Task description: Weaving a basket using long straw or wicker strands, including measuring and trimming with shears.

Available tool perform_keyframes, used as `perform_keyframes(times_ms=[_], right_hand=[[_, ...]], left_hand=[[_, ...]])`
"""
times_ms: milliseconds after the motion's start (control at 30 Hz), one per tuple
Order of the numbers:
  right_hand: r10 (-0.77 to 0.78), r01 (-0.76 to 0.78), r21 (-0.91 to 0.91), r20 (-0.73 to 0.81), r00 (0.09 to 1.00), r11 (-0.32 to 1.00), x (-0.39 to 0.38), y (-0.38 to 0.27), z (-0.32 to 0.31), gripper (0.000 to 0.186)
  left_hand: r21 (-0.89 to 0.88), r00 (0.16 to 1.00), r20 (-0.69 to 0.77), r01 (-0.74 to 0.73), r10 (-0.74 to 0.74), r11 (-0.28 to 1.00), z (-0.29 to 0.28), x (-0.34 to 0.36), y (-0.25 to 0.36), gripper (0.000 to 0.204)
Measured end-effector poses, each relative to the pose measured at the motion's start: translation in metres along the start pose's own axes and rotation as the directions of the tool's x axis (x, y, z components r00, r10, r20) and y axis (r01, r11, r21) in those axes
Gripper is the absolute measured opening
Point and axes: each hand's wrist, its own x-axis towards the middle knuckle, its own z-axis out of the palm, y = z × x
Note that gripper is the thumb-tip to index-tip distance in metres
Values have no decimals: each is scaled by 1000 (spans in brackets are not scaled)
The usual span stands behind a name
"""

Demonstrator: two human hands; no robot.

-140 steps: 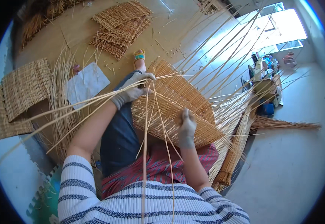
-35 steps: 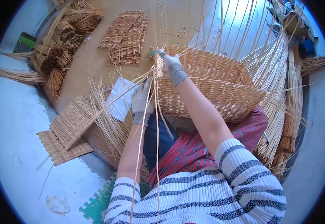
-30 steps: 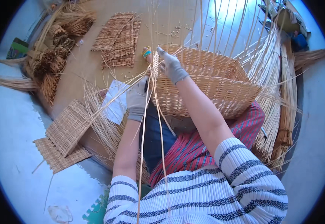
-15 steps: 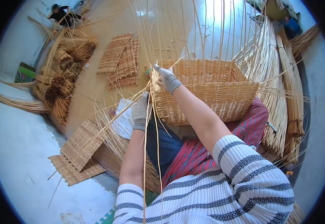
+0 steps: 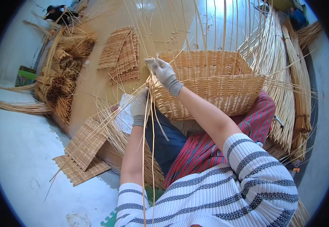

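At twelve o'clock, my right hand [image 5: 165, 74] pinches strands [image 5: 151, 96] by the basket [image 5: 209, 94]; left hand [image 5: 138, 108] hides its grip. Weaving seemingly needs tightening next.

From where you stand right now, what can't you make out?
Head view, left hand: fingertips, hidden by pale strands.
Head view, basket: inside bottom, hidden by its near wall.
Head view, upright canes: tips, cut off by top edge.
Head view, distant person: hands too small.
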Motion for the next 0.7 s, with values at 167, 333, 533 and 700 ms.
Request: perform_keyframes(times_ms=[167,333,533,700], right_hand=[[-485,405,-319,-232,843,857,-21,-38,14,46],[-330,329,30,82,940,944,-43,-50,-2,20],[78,-44,290,-109,991,956,-84,-21,-74,32],[172,-143,105,-358,918,984,-123,-38,-120,15]], left_hand=[[12,998,-64,-21,22,1000,9,-5,-8,51],[133,939,-218,-240,265,962,19,0,-21,57],[-193,980,-165,-142,111,971,15,-9,-14,30],[-405,985,24,-147,172,902,6,-17,42,72]])
